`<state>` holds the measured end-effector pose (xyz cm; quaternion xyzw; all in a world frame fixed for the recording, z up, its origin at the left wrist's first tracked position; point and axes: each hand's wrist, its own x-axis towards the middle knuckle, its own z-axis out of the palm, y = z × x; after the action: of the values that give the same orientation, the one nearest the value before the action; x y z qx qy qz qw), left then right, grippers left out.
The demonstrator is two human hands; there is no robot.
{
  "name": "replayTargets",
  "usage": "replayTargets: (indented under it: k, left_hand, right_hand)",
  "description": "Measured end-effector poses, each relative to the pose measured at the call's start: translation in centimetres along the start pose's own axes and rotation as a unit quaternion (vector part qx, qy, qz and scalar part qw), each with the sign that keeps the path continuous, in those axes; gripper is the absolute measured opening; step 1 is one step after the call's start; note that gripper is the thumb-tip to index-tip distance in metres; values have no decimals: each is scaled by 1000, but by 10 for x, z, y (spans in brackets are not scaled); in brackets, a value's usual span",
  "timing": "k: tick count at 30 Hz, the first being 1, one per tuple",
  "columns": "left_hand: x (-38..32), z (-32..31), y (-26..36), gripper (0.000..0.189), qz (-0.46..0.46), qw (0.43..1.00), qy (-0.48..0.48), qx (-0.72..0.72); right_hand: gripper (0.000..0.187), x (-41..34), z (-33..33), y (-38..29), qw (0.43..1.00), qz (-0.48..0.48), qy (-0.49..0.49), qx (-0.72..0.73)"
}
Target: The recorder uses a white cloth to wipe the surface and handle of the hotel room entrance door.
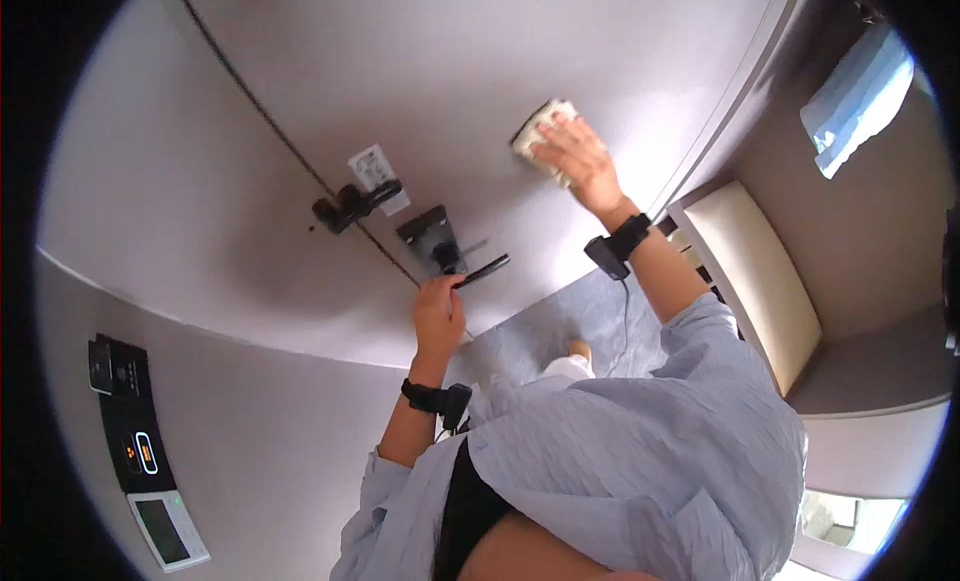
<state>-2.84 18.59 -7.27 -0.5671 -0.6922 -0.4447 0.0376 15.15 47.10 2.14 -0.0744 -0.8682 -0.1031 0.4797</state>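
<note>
Flat against a light grey door [637, 63], my right hand [585, 164] presses a cream fluffy cleaning pad [531, 139] with a dark edge. My fingers spread over the pad. Lower and to the left, my left hand [438, 318] is curled around one end of the black door lever handle [484, 271]. Behind the lever sits a dark lock plate [427, 232]. A black door guard latch [356, 204] crosses the door's edge seam above it, overlapping a white printed label [372, 166].
On the left wall are a black switch panel [120, 423] with lit icons and a white control unit [169, 530]. At right stand a cushioned bench seat [754, 273] and a hanging pale blue item [859, 100]. Grey floor [517, 333] shows below the door.
</note>
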Motion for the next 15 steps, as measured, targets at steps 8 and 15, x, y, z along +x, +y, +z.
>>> replayTargets:
  k: [8,15]
  left_hand:
    - [39,102,18,30,65,991,-112,42]
    - [36,145,-9,31,-61,928,-289,225]
  right_hand:
    - [57,65,-26,42,985,107,134,4]
    - [43,-64,22,82,965,-241,-94,43]
